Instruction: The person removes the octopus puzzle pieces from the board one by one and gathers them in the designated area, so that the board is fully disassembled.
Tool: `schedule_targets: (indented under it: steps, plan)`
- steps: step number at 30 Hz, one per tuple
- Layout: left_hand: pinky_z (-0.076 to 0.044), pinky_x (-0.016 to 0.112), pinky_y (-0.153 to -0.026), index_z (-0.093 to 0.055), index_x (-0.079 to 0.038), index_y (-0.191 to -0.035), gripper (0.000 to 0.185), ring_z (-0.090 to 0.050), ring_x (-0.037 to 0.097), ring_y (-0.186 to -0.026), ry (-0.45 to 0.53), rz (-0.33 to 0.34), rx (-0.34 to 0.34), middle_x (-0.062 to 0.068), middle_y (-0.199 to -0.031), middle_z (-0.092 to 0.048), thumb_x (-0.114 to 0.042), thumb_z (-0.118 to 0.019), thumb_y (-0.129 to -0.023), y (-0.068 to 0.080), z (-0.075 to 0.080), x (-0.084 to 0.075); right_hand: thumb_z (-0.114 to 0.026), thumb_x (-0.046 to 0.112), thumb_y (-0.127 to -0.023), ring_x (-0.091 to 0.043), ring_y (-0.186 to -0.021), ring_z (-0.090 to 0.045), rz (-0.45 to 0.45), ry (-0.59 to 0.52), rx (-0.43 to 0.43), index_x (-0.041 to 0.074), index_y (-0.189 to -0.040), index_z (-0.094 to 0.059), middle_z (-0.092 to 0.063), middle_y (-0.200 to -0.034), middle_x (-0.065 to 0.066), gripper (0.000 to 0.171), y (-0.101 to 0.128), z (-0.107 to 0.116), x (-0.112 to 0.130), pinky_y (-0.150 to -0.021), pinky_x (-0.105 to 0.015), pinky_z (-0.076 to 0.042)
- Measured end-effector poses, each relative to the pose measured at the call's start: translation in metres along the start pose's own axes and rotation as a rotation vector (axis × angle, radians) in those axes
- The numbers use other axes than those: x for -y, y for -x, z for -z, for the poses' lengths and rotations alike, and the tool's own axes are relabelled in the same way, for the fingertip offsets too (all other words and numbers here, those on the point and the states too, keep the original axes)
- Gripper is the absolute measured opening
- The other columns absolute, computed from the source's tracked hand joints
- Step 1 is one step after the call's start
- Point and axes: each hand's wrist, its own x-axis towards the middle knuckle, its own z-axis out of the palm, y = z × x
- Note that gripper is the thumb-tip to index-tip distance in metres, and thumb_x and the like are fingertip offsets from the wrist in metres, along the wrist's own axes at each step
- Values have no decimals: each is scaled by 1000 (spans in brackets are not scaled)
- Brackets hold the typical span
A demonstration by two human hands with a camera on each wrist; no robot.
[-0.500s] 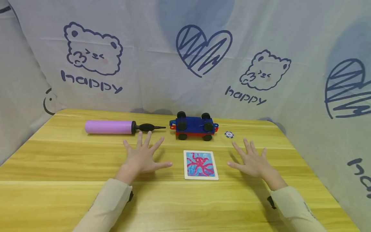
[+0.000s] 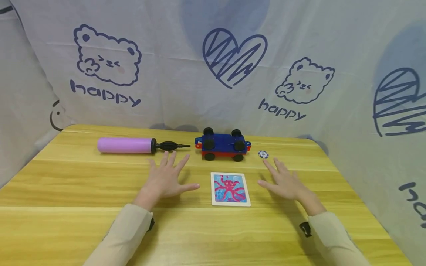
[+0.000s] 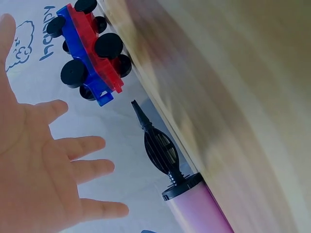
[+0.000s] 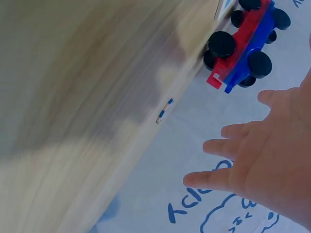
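My left hand [image 2: 163,181] hovers over the table with its fingers spread, holding nothing. Just beyond its fingertips lies a purple hand pump [image 2: 126,145] with a black nozzle, also seen in the left wrist view [image 3: 197,206]. My right hand [image 2: 286,184] is likewise spread and holds nothing, its index fingertip close to a blue-and-white poker chip [image 2: 263,154]. Between the two hands lies a white-framed tile [image 2: 230,189] picturing a pink octopus. Behind it, two toy car chassis, one blue [image 2: 221,142] and one red [image 2: 219,153], are stacked together with black wheels.
The wooden table [image 2: 186,236] ends at a white cloth backdrop [image 2: 173,74] printed with bears, hearts and lettering. The cloth also rises along the right side. Black straps show beneath both sleeve cuffs.
My right hand has moved slightly left, toward the chip, and its fingers have drawn a little together. The left hand has shifted slightly. The objects on the table have stayed put.
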Motion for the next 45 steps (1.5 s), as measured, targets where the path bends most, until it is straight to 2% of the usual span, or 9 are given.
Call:
schedule_targets:
  steps: [3, 7, 12, 19, 23, 29, 34, 40, 45]
  plan:
    - [-5, 67, -93, -19, -20, -143, 95, -13, 43, -128, 33, -7, 13, 21, -143, -17, -77, -40, -71, -1, 1, -1, -42, 56, -86, -46, -127, -8, 28, -54, 3, 10, -144, -13, -4, -143, -27, 79, -3, 0, 1, -90, -68, -10]
    - [-8, 65, -94, -18, -18, -143, 95, -18, 42, -127, 53, -6, 42, 22, -141, -22, -75, -41, -72, -3, 2, 0, -48, 46, -88, -45, -128, -9, 107, -221, 19, 4, -143, -13, -7, -143, -26, 78, -9, -2, 0, -95, -61, -15]
    - [-15, 64, -94, -19, -16, -143, 93, -25, 41, -125, 97, -12, 93, 22, -138, -30, -73, -43, -73, -4, 3, 0, -50, 34, -90, -41, -129, -12, 177, -420, 54, -2, -141, -12, -12, -143, -24, 73, -17, -7, 0, -100, -54, -13]
    - [-29, 59, -90, -28, -9, -140, 85, -35, 38, -120, 172, -48, 152, 21, -135, -36, -61, -51, -78, -7, 4, -2, -48, 34, -92, -40, -128, -18, 103, -571, 71, -2, -139, -20, -21, -142, -22, 66, -23, -11, 8, -99, -54, -17]
    - [-31, 56, -91, -31, -5, -138, 79, -35, 38, -120, 213, -53, 163, 23, -134, -35, -53, -56, -80, -9, 4, -3, -51, 32, -90, -40, -126, -22, 83, -633, 69, -4, -137, -25, -26, -139, -24, 65, -27, -13, 11, -98, -54, -20]
    - [-32, 54, -92, -33, -3, -137, 72, -36, 37, -119, 257, -51, 156, 23, -133, -36, -44, -58, -83, -13, 2, -4, -55, 27, -89, -39, -117, -37, 52, -658, 21, -9, -131, -33, -36, -131, -27, 60, -36, -17, 15, -95, -49, -31]
    - [-35, 49, -92, -39, 0, -132, 66, -43, 34, -115, 283, -74, 145, 21, -127, -45, -40, -59, -84, -17, 1, -5, -58, 22, -87, -36, -111, -43, 29, -725, -20, -11, -127, -39, -43, -126, -27, 54, -42, -19, 19, -92, -44, -36]
    - [-41, 43, -86, -48, 2, -123, 55, -55, 29, -101, 354, -96, 142, 18, -111, -58, -33, -61, -84, -22, -1, -8, -59, 16, -87, -32, -105, -47, 21, -832, -8, -13, -123, -41, -46, -121, -28, 50, -48, -20, 24, -85, -40, -42]
    - [-44, 38, -81, -57, 1, -112, 42, -58, 25, -91, 364, -107, 98, 14, -99, -62, -29, -63, -83, -27, -4, -12, -58, 9, -86, -27, -92, -54, 14, -901, 22, -13, -123, -40, -49, -113, -28, 47, -54, -23, 26, -74, -41, -47]
